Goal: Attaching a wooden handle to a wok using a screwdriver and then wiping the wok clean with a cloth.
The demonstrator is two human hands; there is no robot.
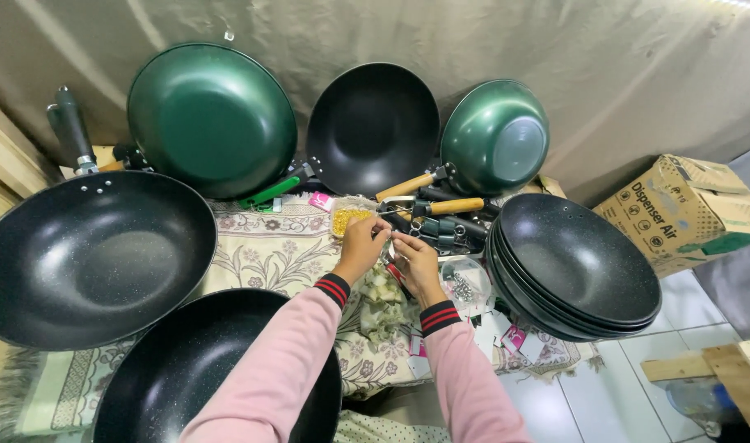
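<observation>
We see both hands meet over the middle of the patterned cloth (pixel 260 254): the left hand (pixel 365 238) and the right hand (pixel 413 256) pinch together on something too small to make out. Just beyond the fingertips sits a small tub of yellow bits (pixel 348 218), with a clear bag of screws (pixel 461 287) beside the right wrist. Black pans (pixel 580 262) stack at the cloth's right edge; a green pan (pixel 211 119) leans at the back.
</observation>
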